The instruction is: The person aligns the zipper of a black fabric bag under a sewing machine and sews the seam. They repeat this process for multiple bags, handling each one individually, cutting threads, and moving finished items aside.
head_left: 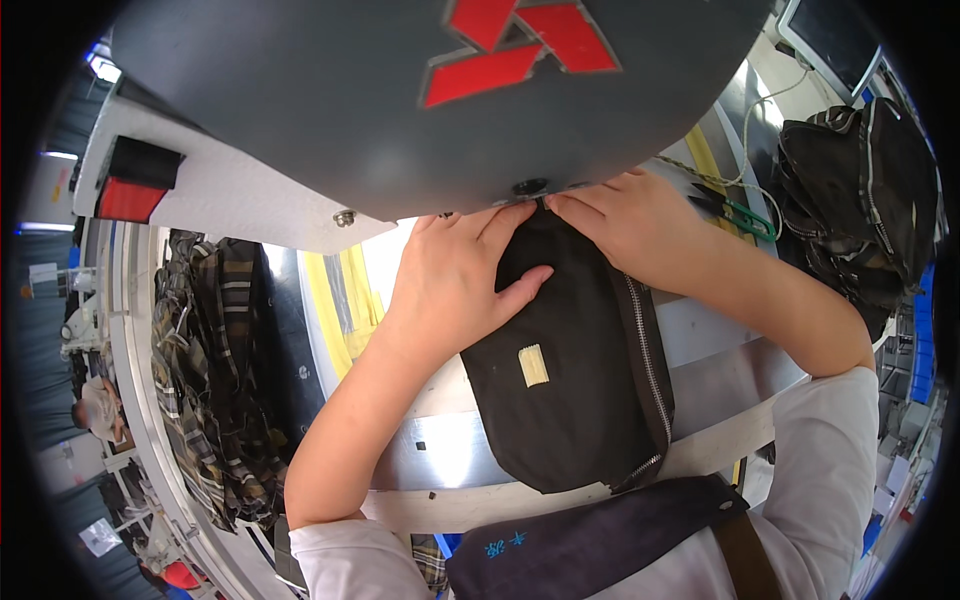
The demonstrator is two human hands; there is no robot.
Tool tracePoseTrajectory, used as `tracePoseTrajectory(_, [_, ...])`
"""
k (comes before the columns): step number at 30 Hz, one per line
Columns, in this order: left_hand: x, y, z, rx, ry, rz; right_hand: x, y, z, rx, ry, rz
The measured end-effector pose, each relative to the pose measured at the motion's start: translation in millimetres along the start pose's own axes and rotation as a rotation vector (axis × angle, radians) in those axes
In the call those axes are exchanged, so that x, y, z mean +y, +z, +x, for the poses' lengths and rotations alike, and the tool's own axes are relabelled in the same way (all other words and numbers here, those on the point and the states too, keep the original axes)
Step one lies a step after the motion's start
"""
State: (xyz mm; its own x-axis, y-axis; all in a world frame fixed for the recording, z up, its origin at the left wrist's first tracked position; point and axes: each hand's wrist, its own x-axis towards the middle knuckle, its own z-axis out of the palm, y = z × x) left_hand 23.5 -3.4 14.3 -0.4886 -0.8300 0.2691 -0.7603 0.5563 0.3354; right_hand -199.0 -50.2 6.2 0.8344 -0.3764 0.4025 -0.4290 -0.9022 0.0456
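A black fabric piece (560,400) lies under the sewing machine's grey head (330,90), with a silver zipper (643,350) along its right side and a pale tape patch (533,365) on it. My left hand (455,270) lies on the fabric's upper left, thumb spread apart and fingertips beside the machine's lower edge. My right hand (640,230) has curled fingers holding the fabric's top edge just right of centre, close to the machine. What lies beneath the machine head at the fingertips is hidden.
Plaid fabric (210,380) is heaped at the left; black zippered pieces (860,190) are piled at the right. Green-handled scissors (755,225) and a cord lie beside my right hand. A monitor (830,40) stands top right. Another person (95,410) sits far left. Yellow tape (340,310) marks the metal worktop.
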Motion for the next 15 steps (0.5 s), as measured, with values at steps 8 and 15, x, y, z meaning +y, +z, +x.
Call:
tracePoseTrajectory(8, [1,0,0,0.049,0.042,-0.002,1,2,-2,0.034,0.003,0.009])
tracePoseTrajectory(15, [-9,4,5,0.089,0.034,0.065,14,8,8,-0.011,0.027,0.024])
